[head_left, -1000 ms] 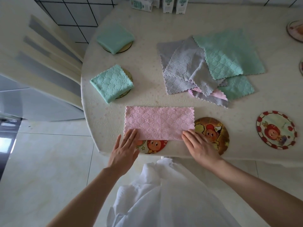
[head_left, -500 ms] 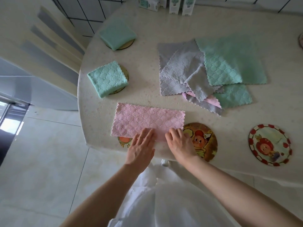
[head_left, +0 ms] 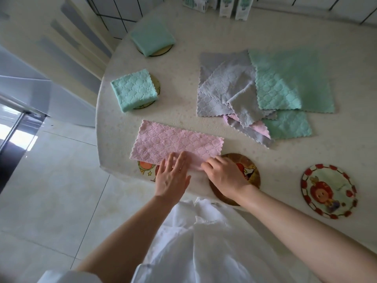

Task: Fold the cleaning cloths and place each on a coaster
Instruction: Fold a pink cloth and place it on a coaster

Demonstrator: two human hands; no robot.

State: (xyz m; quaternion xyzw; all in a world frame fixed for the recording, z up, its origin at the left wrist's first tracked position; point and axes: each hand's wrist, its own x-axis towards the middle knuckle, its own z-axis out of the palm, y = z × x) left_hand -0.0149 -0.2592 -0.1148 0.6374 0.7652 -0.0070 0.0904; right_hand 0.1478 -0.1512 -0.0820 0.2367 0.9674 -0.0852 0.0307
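Observation:
A pink cloth (head_left: pixel 173 142), folded into a long strip, lies at the table's near edge, partly over a cartoon coaster (head_left: pixel 145 167). My left hand (head_left: pixel 173 176) rests flat on its near edge with straight fingers. My right hand (head_left: pixel 226 174) pinches the near edge just right of the left hand, lying over a brown coaster (head_left: pixel 251 168). Two folded green cloths (head_left: pixel 134 89) (head_left: pixel 153 38) each sit on a coaster at the left. A loose pile of grey (head_left: pixel 222 88), green (head_left: pixel 289 80) and pink cloths lies at the middle right.
A red-rimmed coaster (head_left: pixel 328 194) lies bare at the right near edge. Small cartons (head_left: pixel 226 5) stand at the table's far edge. The round table (head_left: pixel 204 29) ends close to my body; tiled floor and a cabinet are at the left.
Both hands have slid from the strip's two ends toward its middle along the near edge. The right hand now pinches the edge, which is bunched slightly.

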